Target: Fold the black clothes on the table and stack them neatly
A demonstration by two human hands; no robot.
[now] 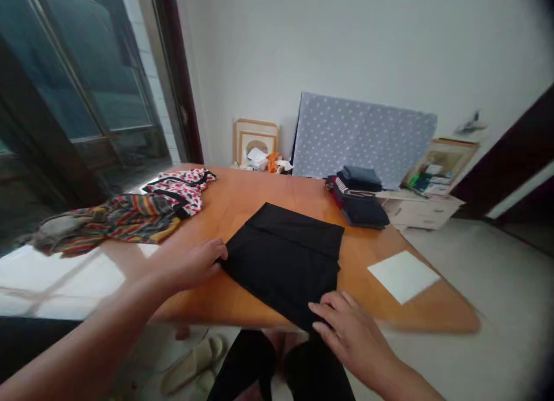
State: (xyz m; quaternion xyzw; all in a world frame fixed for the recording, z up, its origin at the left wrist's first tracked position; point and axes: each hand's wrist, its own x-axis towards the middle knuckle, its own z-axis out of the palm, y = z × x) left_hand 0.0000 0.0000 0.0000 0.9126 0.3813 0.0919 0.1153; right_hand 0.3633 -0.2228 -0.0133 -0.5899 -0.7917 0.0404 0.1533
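**My hands were on the folded black cloth (281,257).**
My left hand (190,265) and right hand (350,337) were apart at its edges, maybe to keep it flat on the wooden table (246,205). I could not tell if they gripped it.

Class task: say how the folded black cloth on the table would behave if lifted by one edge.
It would probably hang limp: the black cloth lies flat with soft folds. It is likely light, as the left hand and right hand rest lightly at its edges. Its layers might slide apart, since nothing binds them.
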